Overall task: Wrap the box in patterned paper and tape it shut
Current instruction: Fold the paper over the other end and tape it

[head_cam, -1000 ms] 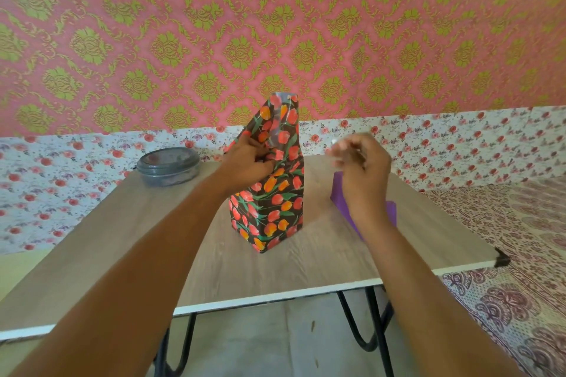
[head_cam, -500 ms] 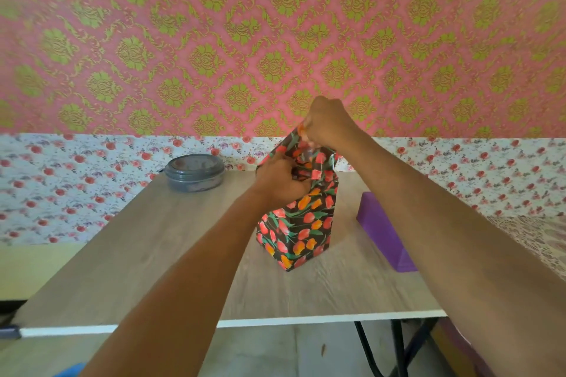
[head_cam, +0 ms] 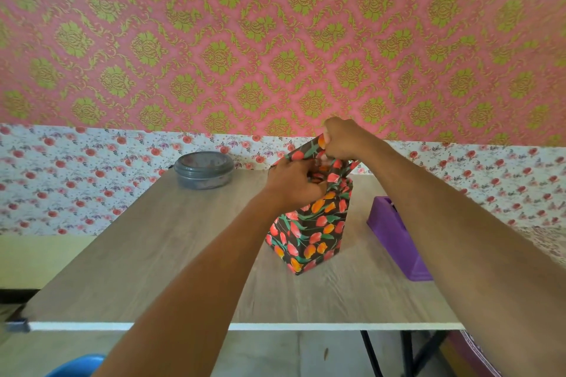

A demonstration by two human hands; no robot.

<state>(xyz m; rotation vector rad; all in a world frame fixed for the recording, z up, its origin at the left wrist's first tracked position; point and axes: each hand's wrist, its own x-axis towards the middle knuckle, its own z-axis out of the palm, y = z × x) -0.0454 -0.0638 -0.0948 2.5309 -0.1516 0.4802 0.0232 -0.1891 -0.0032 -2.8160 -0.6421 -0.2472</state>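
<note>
Only one box (head_cam: pixel 309 232), left hand (head_cam: pixel 295 184), right hand (head_cam: pixel 343 138).

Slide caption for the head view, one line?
Left hand and right hand grip the patterned paper gathered atop the box; purple tape dispenser and grey lidded container sit on the table.

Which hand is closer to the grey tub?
Left. The left hand grips the top of the wrapped box, right of the grey tub; the right hand pinches the paper higher and farther right.

A grey lidded container (head_cam: pixel 203 170) sits on the wooden table (head_cam: pixel 147 254) near its far left corner.
</note>
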